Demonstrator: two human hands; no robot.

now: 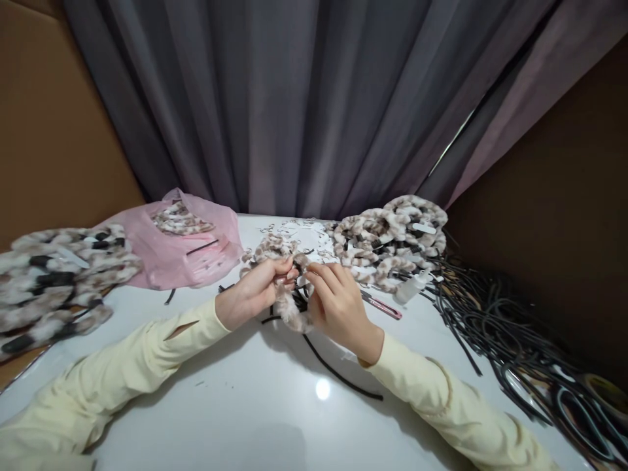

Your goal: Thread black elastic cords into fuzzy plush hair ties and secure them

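Note:
My left hand (262, 288) is closed in a pinch on a furry tube (290, 311), white with brown patches, which hangs below its fingertips. Close beside it, the bent fingers of my right hand (338, 304) press together at the same tube; what lies under them is partly hidden. Something small and dark shows between the two sets of fingertips. A black cord (338, 373) curves out over the white table (235, 405) from beneath my hands. Right behind them lies more furry tubing (275, 247).
Piles of furry loops stand left (53, 281) and right (392, 229). A pink bag (220, 261) holds patterned fur. A pink cutter (383, 305) and a small white bottle (415, 286) lie right of my hands. Black cords (485, 314) cover the right edge; a curtain (294, 111) hangs behind.

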